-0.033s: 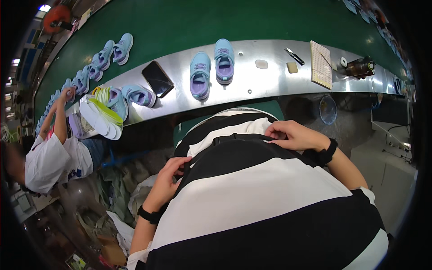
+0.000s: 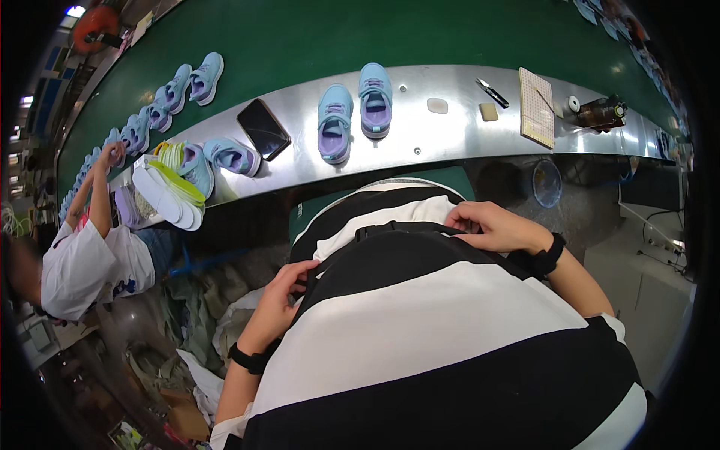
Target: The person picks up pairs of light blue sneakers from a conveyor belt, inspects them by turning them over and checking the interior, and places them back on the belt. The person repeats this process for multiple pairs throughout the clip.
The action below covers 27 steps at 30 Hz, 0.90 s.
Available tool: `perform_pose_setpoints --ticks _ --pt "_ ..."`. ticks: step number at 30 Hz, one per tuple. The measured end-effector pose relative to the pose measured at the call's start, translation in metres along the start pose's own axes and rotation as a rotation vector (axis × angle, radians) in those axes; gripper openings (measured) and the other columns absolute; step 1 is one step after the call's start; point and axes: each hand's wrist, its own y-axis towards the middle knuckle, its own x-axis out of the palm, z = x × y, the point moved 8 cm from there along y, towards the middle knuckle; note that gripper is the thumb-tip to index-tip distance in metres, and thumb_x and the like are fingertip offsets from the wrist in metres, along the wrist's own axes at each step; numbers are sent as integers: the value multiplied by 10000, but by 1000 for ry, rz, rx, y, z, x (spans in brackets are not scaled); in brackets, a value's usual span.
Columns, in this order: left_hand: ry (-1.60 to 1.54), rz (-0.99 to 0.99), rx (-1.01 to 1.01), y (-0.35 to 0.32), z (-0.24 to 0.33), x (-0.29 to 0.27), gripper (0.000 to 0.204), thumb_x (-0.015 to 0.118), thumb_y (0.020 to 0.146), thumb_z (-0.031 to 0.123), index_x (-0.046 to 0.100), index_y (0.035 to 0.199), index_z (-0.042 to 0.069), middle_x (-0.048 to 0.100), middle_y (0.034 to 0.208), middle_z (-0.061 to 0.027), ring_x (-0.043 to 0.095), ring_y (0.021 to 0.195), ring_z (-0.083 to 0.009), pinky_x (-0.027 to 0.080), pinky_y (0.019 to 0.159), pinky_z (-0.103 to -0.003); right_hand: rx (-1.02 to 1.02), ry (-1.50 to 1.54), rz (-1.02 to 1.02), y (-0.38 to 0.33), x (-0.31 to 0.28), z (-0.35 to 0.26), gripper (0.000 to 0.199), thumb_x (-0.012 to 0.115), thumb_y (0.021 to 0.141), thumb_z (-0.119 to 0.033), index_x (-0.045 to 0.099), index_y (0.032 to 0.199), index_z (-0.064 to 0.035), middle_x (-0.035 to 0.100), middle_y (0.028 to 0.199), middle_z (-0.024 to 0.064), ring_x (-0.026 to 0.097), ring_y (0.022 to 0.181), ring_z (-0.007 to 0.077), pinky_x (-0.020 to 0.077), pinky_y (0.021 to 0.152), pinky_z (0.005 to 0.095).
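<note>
Left hand (image 2: 280, 301) and right hand (image 2: 499, 229) touch the shirt (image 2: 420, 307), partly hidden; I can't tell their grip. A steel ledge (image 2: 450, 136) runs on the far side.

Here's your striped top (image 2: 420, 322), broad black and white bands curving across your front, all on your side of the desk (image 2: 450, 135)! Its white part nearest the desk sits rumpled, your left hand (image 2: 279, 300) at one side, your right hand (image 2: 496, 227) at the other, fingers curled.
</note>
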Motion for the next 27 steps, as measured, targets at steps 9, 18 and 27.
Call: perform_pose_setpoints --ticks 9,18,27 --pt "243 151 170 -11 -5 6 402 667 816 85 585 1208 57 568 1028 -92 516 814 -178 436 715 -258 -53 -111 38 -14 0 -11 197 668 871 -111 601 1032 -19 613 820 88 575 715 199 475 672 309" --pt "241 473 306 25 48 -11 94 653 865 40 644 957 21 569 878 -96 549 719 -202 435 627 -284 -165 -141 272 0 -7 -17 161 670 862 -74 591 977 6 612 785 127 592 663 210 467 612 306" --pt "100 144 -214 -44 -78 -18 113 542 965 95 603 1041 37 620 1016 -53 587 803 -155 469 731 -279 -15 334 113 -24 -2 32 143 645 940 -92 603 1040 -1 624 900 -16 546 754 47 451 669 203"
